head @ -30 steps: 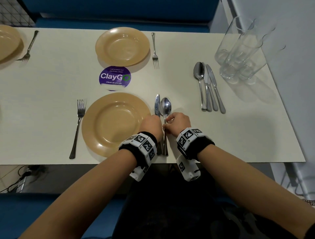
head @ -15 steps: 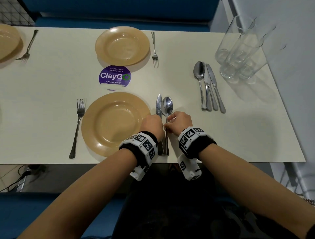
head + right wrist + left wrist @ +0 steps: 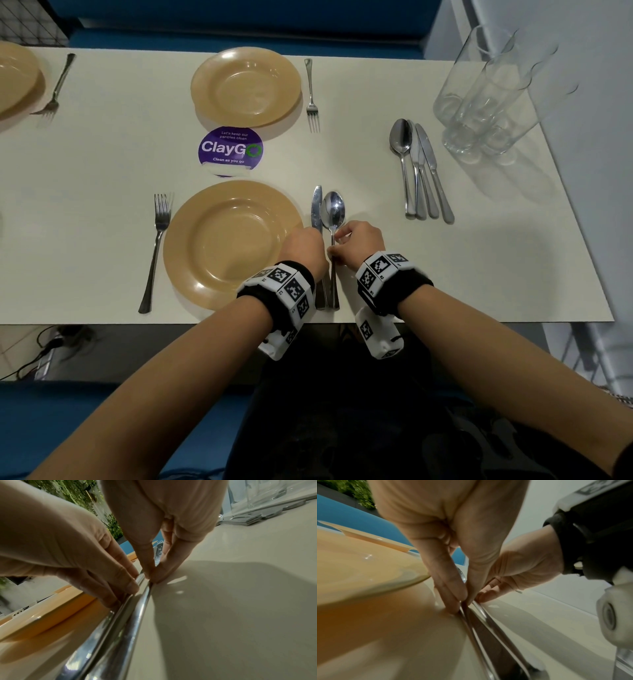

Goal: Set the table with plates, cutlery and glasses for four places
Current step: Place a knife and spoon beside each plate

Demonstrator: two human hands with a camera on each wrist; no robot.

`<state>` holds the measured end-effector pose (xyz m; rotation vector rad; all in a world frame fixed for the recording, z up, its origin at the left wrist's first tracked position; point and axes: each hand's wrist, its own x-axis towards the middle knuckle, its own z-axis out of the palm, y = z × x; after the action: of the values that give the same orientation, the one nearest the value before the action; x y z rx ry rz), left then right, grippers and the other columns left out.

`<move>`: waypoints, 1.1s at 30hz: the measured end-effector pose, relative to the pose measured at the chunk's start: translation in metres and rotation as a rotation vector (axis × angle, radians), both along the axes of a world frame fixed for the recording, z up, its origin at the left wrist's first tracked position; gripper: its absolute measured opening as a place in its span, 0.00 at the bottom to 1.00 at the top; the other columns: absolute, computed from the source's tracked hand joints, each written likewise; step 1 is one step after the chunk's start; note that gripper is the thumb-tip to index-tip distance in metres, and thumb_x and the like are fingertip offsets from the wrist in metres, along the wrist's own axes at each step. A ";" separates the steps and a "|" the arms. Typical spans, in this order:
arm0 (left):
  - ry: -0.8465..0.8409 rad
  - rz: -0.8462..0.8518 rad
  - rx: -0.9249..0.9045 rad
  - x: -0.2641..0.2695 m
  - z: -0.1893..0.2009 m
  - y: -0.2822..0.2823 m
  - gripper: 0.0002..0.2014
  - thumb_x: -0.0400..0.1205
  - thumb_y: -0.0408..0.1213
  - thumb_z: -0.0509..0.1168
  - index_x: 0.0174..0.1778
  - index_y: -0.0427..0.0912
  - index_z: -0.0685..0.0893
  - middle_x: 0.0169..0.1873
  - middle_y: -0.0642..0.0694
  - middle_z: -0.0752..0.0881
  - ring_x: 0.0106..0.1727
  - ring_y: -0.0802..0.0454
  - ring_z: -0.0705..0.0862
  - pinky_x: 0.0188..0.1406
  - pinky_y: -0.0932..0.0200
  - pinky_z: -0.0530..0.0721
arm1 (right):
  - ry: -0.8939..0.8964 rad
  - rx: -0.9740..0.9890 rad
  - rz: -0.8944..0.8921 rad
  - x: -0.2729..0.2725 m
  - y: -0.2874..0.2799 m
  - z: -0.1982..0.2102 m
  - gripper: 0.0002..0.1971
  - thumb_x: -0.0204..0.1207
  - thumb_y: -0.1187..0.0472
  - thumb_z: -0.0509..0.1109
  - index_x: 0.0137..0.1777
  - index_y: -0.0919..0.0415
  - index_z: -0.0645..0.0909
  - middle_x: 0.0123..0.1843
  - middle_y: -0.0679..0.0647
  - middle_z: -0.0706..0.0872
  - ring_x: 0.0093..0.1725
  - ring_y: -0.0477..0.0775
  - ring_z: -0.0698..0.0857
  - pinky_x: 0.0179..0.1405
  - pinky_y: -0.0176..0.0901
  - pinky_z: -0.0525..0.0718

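Left hand [image 3: 305, 248] pinching knife [image 3: 317, 209] beside plate [image 3: 191, 219] rim.

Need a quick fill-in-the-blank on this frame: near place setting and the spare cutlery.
1. The steel knife lies between the tan round plate and the steel ____.
2. The steel fork lies on the plate's ____ side.
3. The clear drinking glasses stand at the table's far ____ corner.

Missing: spoon; left; right
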<state>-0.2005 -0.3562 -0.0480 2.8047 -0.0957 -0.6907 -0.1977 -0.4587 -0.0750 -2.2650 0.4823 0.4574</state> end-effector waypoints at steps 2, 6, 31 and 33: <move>0.000 0.006 -0.007 0.000 -0.001 0.000 0.13 0.80 0.35 0.67 0.57 0.33 0.79 0.58 0.37 0.82 0.59 0.42 0.82 0.49 0.57 0.78 | -0.001 0.001 0.004 0.000 0.000 0.000 0.14 0.65 0.65 0.79 0.51 0.63 0.84 0.53 0.60 0.89 0.51 0.59 0.89 0.55 0.52 0.87; -0.005 0.000 -0.003 0.001 -0.002 0.000 0.13 0.80 0.36 0.67 0.57 0.34 0.79 0.57 0.37 0.82 0.59 0.42 0.82 0.50 0.57 0.78 | -0.005 -0.012 0.004 0.000 -0.001 0.000 0.15 0.65 0.65 0.79 0.52 0.62 0.84 0.55 0.59 0.88 0.54 0.57 0.87 0.57 0.50 0.86; -0.029 -0.055 0.007 0.032 0.011 -0.011 0.16 0.79 0.38 0.66 0.60 0.35 0.80 0.56 0.38 0.86 0.52 0.43 0.85 0.41 0.57 0.77 | -0.033 0.081 -0.087 0.015 -0.021 0.003 0.08 0.68 0.60 0.75 0.46 0.55 0.81 0.47 0.59 0.90 0.47 0.59 0.90 0.54 0.55 0.87; -0.070 -0.011 -0.137 0.046 0.016 -0.023 0.16 0.78 0.38 0.66 0.61 0.38 0.79 0.59 0.38 0.85 0.58 0.42 0.84 0.51 0.56 0.80 | -0.065 0.034 -0.132 0.027 -0.041 0.010 0.10 0.69 0.59 0.73 0.50 0.57 0.82 0.45 0.57 0.90 0.45 0.56 0.90 0.55 0.52 0.87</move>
<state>-0.1545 -0.3794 -0.0321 2.6983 -0.1643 -0.5663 -0.1708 -0.4993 -0.0649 -2.1919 0.5818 0.3222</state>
